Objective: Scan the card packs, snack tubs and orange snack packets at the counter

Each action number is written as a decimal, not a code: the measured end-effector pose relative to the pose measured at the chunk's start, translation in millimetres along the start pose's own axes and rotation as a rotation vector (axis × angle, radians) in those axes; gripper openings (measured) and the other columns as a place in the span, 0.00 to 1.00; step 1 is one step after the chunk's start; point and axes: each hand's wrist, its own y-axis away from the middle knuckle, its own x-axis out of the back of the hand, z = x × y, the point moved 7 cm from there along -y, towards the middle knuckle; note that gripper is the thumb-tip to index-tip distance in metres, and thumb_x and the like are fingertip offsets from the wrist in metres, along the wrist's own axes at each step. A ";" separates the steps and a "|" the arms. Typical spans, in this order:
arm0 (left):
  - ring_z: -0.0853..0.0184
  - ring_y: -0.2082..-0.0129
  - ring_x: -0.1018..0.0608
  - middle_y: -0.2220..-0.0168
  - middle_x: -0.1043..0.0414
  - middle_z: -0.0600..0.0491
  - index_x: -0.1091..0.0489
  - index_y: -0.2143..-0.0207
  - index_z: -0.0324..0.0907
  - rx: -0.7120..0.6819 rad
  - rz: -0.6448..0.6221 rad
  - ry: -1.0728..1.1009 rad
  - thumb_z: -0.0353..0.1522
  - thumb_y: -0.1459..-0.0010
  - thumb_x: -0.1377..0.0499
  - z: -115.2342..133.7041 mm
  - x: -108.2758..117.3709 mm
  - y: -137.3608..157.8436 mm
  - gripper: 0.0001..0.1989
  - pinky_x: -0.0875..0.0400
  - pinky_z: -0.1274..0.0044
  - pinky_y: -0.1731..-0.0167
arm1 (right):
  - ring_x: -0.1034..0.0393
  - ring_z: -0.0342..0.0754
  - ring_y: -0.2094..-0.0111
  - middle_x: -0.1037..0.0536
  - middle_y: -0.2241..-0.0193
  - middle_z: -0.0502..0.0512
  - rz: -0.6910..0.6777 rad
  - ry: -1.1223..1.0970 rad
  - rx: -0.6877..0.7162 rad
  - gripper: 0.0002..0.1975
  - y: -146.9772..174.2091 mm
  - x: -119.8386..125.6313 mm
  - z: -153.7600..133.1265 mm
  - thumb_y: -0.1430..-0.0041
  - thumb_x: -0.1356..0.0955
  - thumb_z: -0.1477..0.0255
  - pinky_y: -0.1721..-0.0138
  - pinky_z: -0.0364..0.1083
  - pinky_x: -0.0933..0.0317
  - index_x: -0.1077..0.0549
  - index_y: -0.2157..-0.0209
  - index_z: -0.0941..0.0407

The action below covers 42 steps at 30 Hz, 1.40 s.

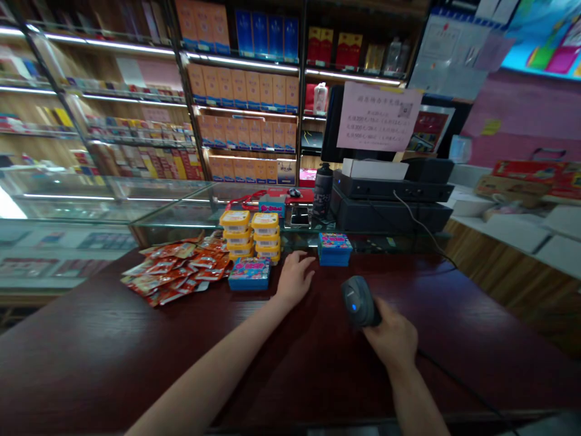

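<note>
Head view: the largest thing I have on my feed is the wall of lit shelves [242,60] at the back, lined with boxed goods. Next comes the dark red-brown table [308,369], which fills the lower part of my picture, with a glass display case [158,209] running beyond its far edge. On the right of that glass I see a black monitor [334,124] with a written paper sheet [379,121] over its front, and a dark bottle [323,194] standing upright to its left.

On the table, the biggest group is a loose heap of orange packets [181,266] by the far left corner. To its right, close to the far edge, yellow tubs [267,239] stand in two stacks side by side. Then I come to the two hands. The left hand [296,277] is near the far edge with its fingers loosely spread, holding nothing; I can't tell whether it touches the tabletop. The right hand [394,336] is wrapped around the handle of a dark scanner [356,297], held above the right half of the table, head toward the far edge. A blue box stack [249,278] sits in front of the tubs, left of the left hand; another blue stack [334,251] sits right of it, at the far edge. Smallest, a phone [299,215] lies beyond that edge.
</note>
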 end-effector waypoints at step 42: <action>0.64 0.58 0.27 0.60 0.28 0.48 0.27 0.58 0.44 -0.131 0.160 0.039 0.25 0.43 0.47 -1.2 84.0 41.6 0.14 0.30 0.70 0.56 | 0.28 0.52 0.74 0.21 0.74 0.53 -0.037 0.105 -0.024 0.14 4.6 -2.0 -2.7 0.48 0.31 0.65 0.73 0.45 0.50 0.25 0.59 0.53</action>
